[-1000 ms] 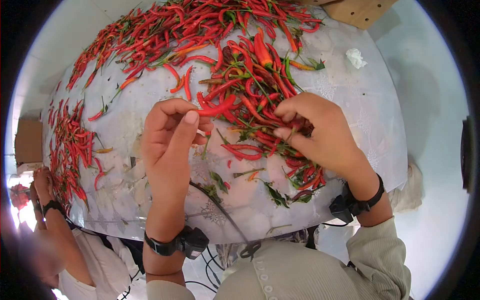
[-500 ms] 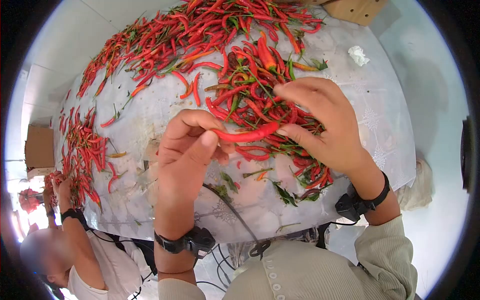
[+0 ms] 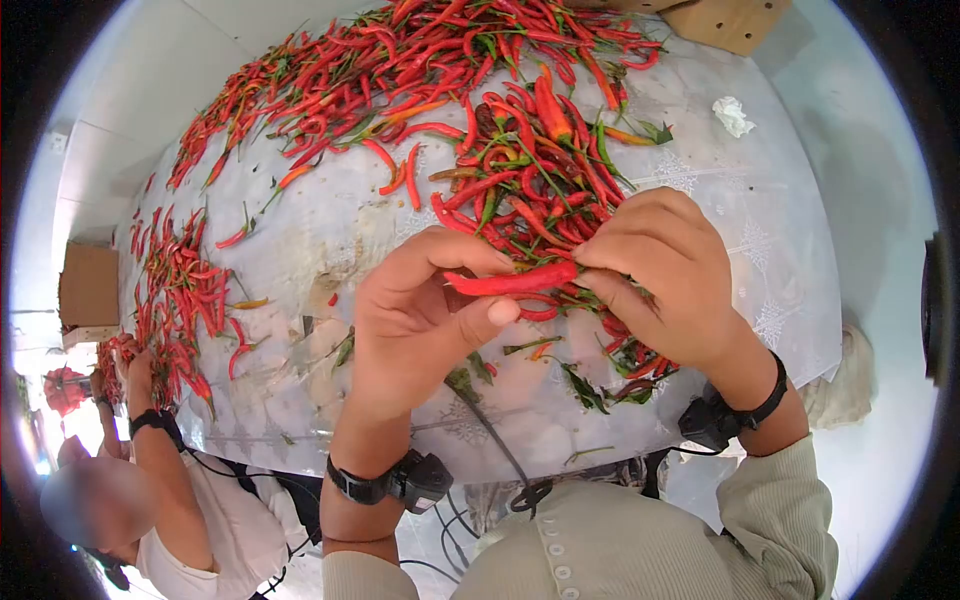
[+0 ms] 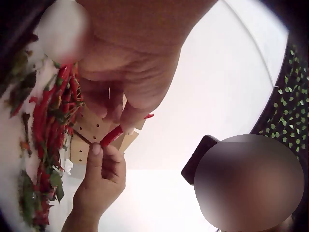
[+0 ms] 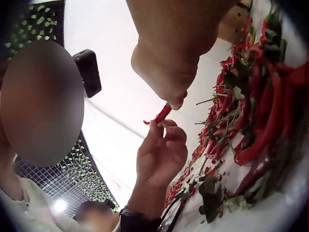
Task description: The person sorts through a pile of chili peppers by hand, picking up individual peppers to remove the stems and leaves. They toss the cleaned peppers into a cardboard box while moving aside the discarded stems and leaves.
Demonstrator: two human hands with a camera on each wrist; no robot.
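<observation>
A single red chili pepper [image 3: 512, 283] is held between the two hands, above the table. My left hand [image 3: 405, 315] pinches its body between thumb and fingers, with the thin tip poking out past them. At the other end of the pepper, my right hand [image 3: 675, 275] pinches the stem end with thumb and index finger, as the left wrist view also shows of the right hand [image 4: 104, 176]. Behind and below the hands lies a heap of red chili peppers [image 3: 535, 185] with green stems, partly covered by the right hand.
A larger spread of chilies [image 3: 400, 60] covers the far side, another pile [image 3: 180, 280] the left. Loose leaves [image 3: 585, 388] lie near the front. White crumpled paper [image 3: 733, 116] and a cardboard box [image 3: 730, 22] sit at the far right. Another person [image 3: 170, 480] works at left.
The right hand has left the heap and come to the stem end of the pepper. The left hand has moved right with the pepper.
</observation>
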